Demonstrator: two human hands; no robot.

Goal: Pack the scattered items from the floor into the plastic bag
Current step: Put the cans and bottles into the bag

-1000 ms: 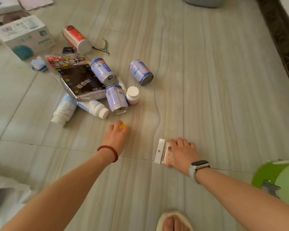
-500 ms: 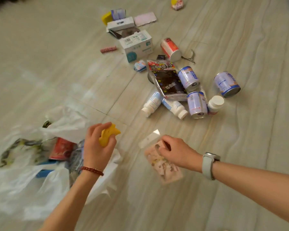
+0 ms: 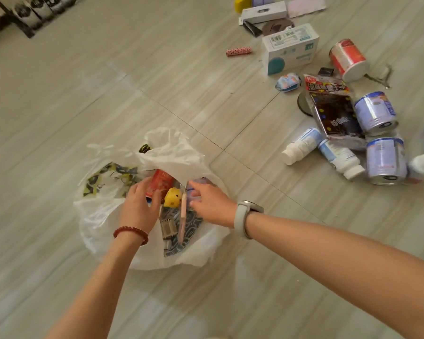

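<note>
Both hands, left (image 3: 140, 204) and right (image 3: 209, 204), hover released over the plastic bag (image 3: 103, 216) at seven o'clock (yellow item (image 3: 173, 197) dropped inside). Next, probably: reach two o'clock for the cans (image 3: 386, 160).

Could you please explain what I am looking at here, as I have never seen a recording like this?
There is no machine: a person wears a camera on the head, looking down at both arms. The left hand, with a red bead bracelet, and the right hand, with a grey watch, reach into an open white plastic bag on the pale tiled floor. A small yellow toy and a flat pink packet lie inside; neither hand plainly grips anything. To the right wait blue-and-white tin cans, white bottles and a white cardboard box.
</note>
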